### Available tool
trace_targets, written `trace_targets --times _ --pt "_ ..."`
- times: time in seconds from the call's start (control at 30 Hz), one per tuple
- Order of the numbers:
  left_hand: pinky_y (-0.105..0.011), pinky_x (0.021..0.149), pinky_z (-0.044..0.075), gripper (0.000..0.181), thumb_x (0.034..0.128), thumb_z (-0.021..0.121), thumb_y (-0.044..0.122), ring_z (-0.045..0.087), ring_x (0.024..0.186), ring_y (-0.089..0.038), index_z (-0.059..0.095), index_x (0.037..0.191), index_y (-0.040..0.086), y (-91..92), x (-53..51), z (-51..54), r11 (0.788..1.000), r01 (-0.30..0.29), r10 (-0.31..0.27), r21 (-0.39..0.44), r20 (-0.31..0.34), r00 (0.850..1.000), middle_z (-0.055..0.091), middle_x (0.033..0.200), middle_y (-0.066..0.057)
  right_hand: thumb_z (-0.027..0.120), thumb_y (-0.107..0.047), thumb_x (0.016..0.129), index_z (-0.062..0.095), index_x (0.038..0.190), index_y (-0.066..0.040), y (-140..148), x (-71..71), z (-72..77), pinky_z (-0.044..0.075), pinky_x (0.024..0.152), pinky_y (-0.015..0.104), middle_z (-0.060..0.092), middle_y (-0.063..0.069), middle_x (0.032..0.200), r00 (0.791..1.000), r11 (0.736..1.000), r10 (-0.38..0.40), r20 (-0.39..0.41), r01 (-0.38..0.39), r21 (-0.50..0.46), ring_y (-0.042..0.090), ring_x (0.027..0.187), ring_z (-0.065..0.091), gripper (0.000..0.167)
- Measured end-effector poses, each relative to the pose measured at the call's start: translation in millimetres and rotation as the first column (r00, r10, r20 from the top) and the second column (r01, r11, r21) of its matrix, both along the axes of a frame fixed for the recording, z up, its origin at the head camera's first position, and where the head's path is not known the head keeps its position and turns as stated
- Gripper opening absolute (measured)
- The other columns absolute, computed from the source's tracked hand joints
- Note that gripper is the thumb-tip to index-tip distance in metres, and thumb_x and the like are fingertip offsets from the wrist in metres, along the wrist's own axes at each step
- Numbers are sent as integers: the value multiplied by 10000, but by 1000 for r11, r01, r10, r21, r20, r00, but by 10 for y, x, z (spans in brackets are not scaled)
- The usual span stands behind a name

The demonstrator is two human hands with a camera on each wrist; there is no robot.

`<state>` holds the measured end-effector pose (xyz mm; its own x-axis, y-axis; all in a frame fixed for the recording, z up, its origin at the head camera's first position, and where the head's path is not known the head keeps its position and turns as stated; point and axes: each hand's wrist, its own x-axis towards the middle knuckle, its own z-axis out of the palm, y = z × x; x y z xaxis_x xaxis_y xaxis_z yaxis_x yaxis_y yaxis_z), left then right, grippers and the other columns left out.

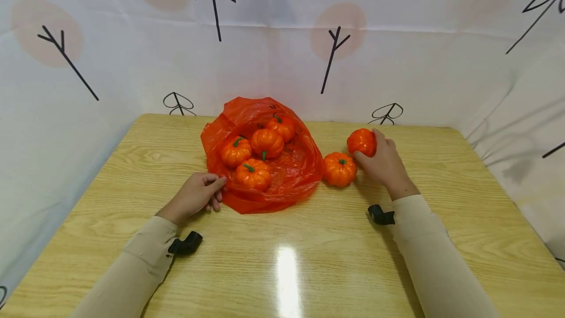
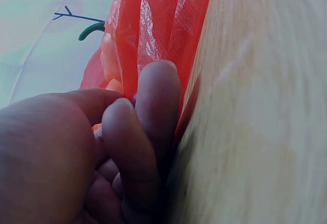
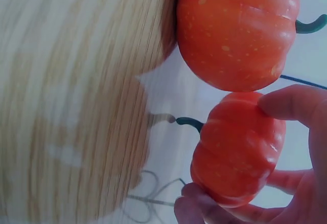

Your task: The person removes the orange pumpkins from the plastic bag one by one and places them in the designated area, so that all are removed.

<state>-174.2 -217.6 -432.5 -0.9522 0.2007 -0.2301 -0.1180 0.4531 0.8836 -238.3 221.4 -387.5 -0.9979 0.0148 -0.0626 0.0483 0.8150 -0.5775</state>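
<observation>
Our left hand (image 1: 196, 194) pinches the red plastic bag (image 1: 265, 200) by its edge, maybe to keep it still. Our right hand (image 1: 385, 165) grips a small pumpkin (image 1: 361, 142), stem down, near another pumpkin (image 1: 340, 171) beside the bag. Four pumpkins (image 1: 267, 142) sit inside.

Right hand (image 3: 311, 188) grips an orange pumpkin (image 3: 237, 150), thumb one side, fingers the other. Its green stem (image 3: 189, 124) points at the wood-grain surface (image 3: 71, 91) (view's rotated, surface runs down the left). Larger-looking speckled pumpkin (image 3: 237, 32) beside it, stem pointing away from the surface. Pale backdrop (image 3: 306, 58) with dark line drawings behind.
</observation>
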Motion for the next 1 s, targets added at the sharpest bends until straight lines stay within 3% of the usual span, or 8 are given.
trace_targets --times 0.27,0.67,0.83,1.0 --pt "-290 498 527 428 1060 500 367 663 580 -210 625 807 45 -3 -1 5 1000 4 -4 4 -6 1000 643 719 -69 506 -384 968 77 1607 -95 47 -4 15 391 1022 731 240 368 1509 999 1000 -30 -12 30 6 567 1269 434 823" --pt "-295 495 527 432 1059 501 373 661 578 -210 625 810 44 -7 -3 -5 1000 0 0 5 -10 1000 641 732 -70 506 -382 976 72 1607 -88 41 -40 -17 361 1047 733 209 380 1521 1000 1000 -16 -8 16 4 579 1303 405 820" --pt "-287 492 523 432 1059 501 373 658 573 -204 625 807 45 -7 0 -5 1000 -2 2 4 -6 1000 641 728 -66 512 -447 975 42 1619 -169 39 -46 -42 379 1038 726 208 385 1491 1000 1000 -27 3 27 -11 585 1262 426 845" --pt "-289 492 525 430 1059 502 369 660 573 -206 627 807 44 -6 0 -5 1000 -1 1 4 -8 1000 642 721 -67 534 -499 963 116 1616 -197 41 -38 -55 398 1030 714 224 378 1455 999 999 -33 -12 33 -12 580 1218 444 831"
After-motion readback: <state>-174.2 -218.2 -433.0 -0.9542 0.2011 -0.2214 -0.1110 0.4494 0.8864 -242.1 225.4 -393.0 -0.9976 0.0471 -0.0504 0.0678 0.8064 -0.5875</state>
